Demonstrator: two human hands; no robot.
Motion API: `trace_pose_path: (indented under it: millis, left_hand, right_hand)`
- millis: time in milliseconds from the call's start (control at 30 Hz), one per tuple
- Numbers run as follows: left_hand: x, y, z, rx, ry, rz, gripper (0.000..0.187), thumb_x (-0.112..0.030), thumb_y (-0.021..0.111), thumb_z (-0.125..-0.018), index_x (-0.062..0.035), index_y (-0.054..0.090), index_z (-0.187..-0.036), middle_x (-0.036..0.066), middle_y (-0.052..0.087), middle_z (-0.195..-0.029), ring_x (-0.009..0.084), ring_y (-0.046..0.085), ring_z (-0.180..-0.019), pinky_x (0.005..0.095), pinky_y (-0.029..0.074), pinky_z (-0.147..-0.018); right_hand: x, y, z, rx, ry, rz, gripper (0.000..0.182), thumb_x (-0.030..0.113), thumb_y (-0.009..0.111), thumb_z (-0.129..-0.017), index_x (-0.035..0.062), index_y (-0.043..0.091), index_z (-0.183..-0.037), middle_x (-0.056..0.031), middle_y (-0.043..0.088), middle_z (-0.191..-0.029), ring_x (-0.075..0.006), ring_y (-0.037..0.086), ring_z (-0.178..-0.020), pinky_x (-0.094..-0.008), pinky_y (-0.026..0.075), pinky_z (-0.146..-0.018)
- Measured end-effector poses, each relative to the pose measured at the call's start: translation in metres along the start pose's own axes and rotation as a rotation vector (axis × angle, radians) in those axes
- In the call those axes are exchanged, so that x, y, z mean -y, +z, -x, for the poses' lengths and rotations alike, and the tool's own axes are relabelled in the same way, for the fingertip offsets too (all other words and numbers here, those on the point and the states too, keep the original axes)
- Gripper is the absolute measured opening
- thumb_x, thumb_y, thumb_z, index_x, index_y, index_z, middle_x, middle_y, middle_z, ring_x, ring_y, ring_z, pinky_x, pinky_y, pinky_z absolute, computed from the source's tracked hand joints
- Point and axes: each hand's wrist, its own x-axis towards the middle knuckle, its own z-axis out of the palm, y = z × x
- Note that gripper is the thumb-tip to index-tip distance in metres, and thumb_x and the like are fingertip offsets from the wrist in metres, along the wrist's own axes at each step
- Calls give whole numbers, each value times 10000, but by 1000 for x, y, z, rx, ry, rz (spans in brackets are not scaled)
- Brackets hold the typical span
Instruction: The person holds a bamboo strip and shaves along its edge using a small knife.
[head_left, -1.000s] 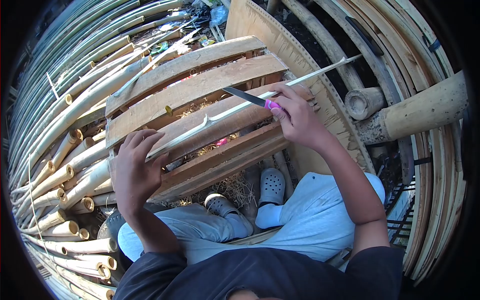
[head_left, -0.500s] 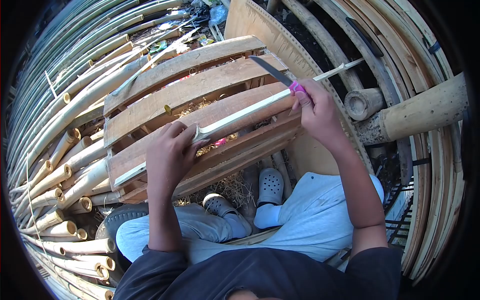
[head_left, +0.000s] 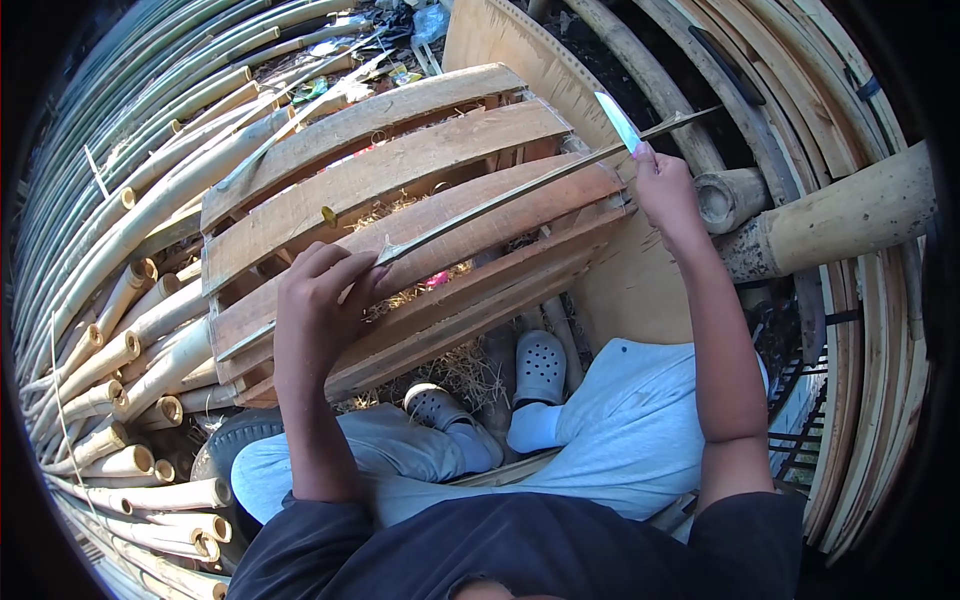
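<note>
A long, thin bamboo strip (head_left: 500, 195) slants across the slatted wooden crate (head_left: 400, 165), its far end rising to the right past the crate. My left hand (head_left: 322, 295) is closed around the strip near its lower left part, just beside a frayed bit of fibre. In my right hand (head_left: 664, 190) is a knife (head_left: 619, 122) with a pink handle, mostly covered by my fingers. Its bright blade points up and left and overlaps the strip near the crate's right end.
Bamboo poles (head_left: 130, 345) lie piled on the left, cut ends toward me. On the right, a thick bamboo post (head_left: 840, 215) stands before long split strips (head_left: 870, 400). A curved board (head_left: 640, 290) leans behind the crate. Shavings (head_left: 470, 375) and my clogs (head_left: 541, 365) are below.
My right hand has moved right and slightly up along the strip, and the knife blade has swung more upright. The strip has turned, showing a darker side. My left hand keeps its hold.
</note>
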Motion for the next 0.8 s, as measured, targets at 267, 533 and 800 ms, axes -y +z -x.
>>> trace_pose_path:
  millis: [267,533,800]
  left_hand:
    - [1,11,8,43,23,-28,157,-127,813,-810,-63,754,-941,84,613,-760,275,618,-702,406,489,-638]
    - [-4,9,7,18,88,-129,181,-200,822,-816,-95,731,-933,61,598,-755,249,605,-666,387,474,-590]
    - [-13,23,9,-3,56,-68,175,-233,835,-827,-93,733,-851,44,615,-710,232,617,-614,364,468,-549]
  right_hand:
    - [40,9,45,217,-40,-28,502,390,514,-1065,-39,712,-896,-268,697,-805,-442,705,-838,-493,530,-786]
    - [36,15,47,173,-79,-24,523,401,508,-1069,-40,704,-867,-254,679,-755,-383,705,-757,-472,521,-732]
    - [59,12,72,264,-107,101,538,379,503,-1079,-62,660,-814,-225,634,-693,-331,670,-684,-448,514,-706]
